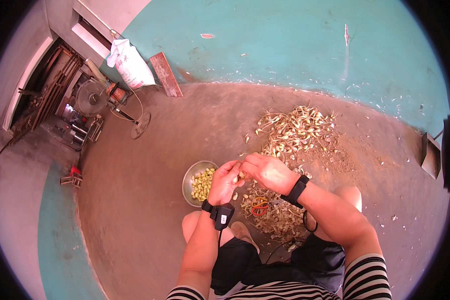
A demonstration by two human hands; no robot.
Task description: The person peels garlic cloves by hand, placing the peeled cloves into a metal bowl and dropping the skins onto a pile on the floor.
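Both my hands meet in front of me, above the floor. My left hand (224,182) holds a small pale bulb (235,180), likely garlic or a similar bulb, between its fingers. The fingers of my right hand (264,170) pinch at the same bulb or its skin; the exact contact is partly hidden by the fingers. Just left of my left hand, a round metal bowl (186,187) holds many peeled yellowish-green bulbs (201,184). Beyond my right hand lies a heap of unpeeled bulbs with dry stalks (298,129). Orange-handled scissors (260,210) rest on a pile of dry peelings (281,219) below my hands.
A standing fan (92,98), a white woven sack (133,69) and a reddish board (166,75) stand at the upper left near the green wall (270,48). A metal dustpan-like object (430,155) is at the far right. A slipper (243,234) is near the peelings.
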